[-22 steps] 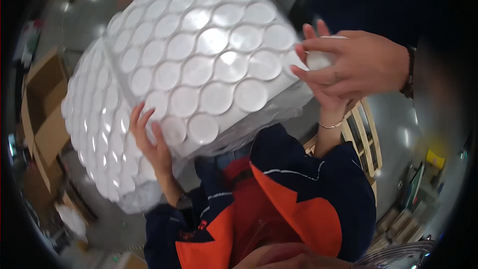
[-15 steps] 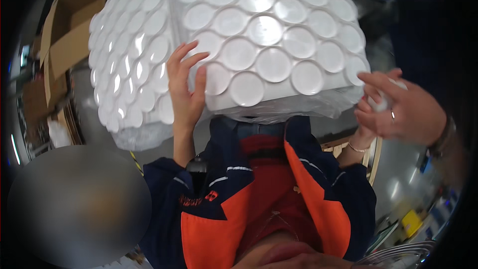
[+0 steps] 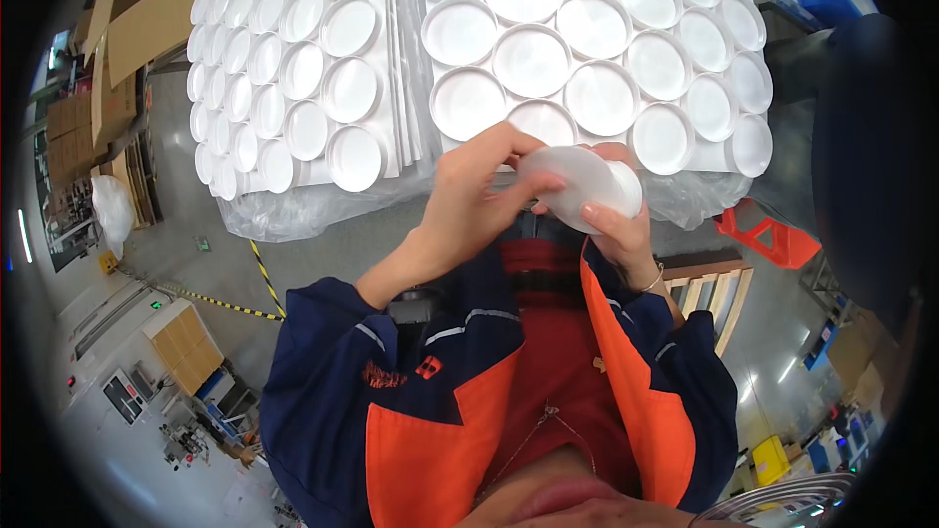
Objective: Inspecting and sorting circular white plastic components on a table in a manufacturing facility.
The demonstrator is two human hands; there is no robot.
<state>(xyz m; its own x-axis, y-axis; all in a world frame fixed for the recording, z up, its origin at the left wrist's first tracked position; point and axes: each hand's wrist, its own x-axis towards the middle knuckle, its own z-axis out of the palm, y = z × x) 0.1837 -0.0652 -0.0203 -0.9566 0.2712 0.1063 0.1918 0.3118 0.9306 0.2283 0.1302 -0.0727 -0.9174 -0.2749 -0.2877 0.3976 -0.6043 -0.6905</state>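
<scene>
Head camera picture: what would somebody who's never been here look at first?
Probably the rows of round white dishes, which fill the top in two big groups. Next, just below them, the left hand and right hand hold thin white discs. Below that, the bright orange-and-navy jacket stands out.

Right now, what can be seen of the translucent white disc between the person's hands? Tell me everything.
The disc is round, thin, whitish and slightly see-through, perhaps plastic; no print shows. Its broad face is turned toward the camera, overlapping a brighter round white piece on its right; whether those two touch is unclear. The left hand pinches its left side, thumb across the face, while the thumb of the right hand appears to rest at its lower right edge. It is held in front of the person's torso.
</scene>
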